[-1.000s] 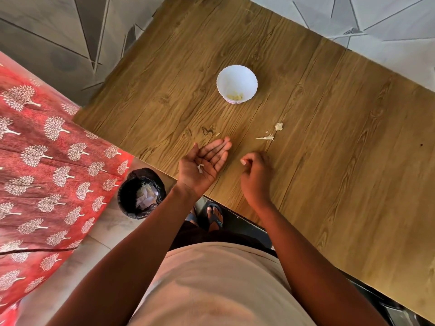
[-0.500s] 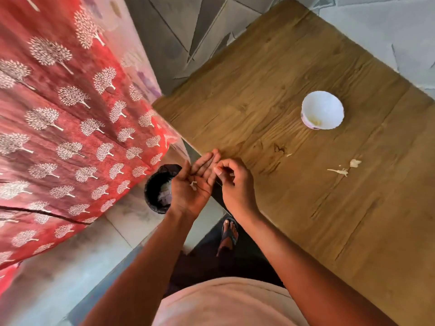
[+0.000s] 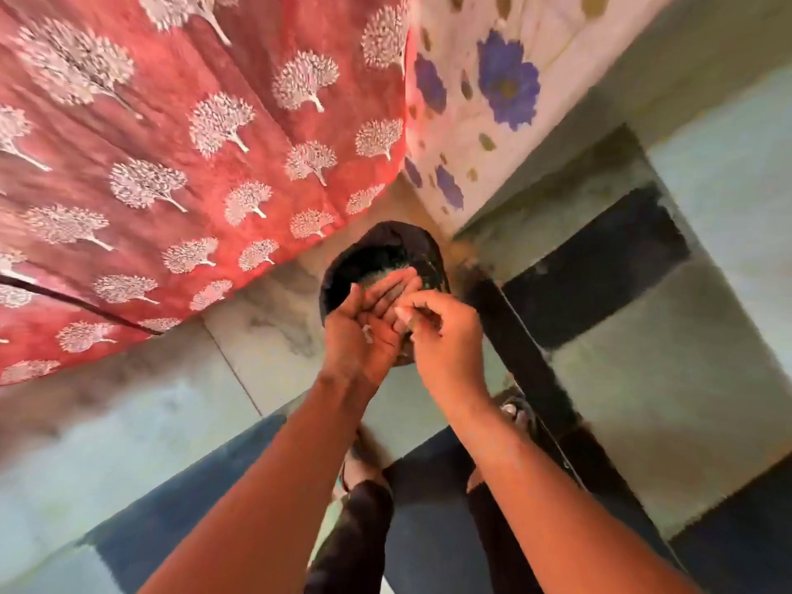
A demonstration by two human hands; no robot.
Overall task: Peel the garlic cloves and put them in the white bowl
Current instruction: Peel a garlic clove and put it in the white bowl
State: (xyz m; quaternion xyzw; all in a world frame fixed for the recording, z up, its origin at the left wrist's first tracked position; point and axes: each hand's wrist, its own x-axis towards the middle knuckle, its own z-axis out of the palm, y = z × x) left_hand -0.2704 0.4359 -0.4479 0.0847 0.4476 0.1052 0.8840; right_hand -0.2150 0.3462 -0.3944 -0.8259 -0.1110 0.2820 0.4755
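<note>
My left hand (image 3: 368,323) is held palm up over the black bin (image 3: 377,255) on the floor, fingers straight. A small white scrap of garlic skin (image 3: 367,333) lies on its palm. My right hand (image 3: 441,332) has its fingers curled, with the fingertips touching the left fingers; whether it pinches anything is blurred. The white bowl, the table top and the garlic cloves are out of view.
A red cloth with white tree prints (image 3: 171,165) hangs at the left, and a white cloth with blue flowers (image 3: 493,100) beside it. A dark table leg (image 3: 514,349) runs down just right of the bin. My feet stand on the tiled floor (image 3: 128,422).
My head has turned left and down, so the table and bowl left the view. Both hands moved off the table edge to above the bin, the skin scrap still on the left palm.
</note>
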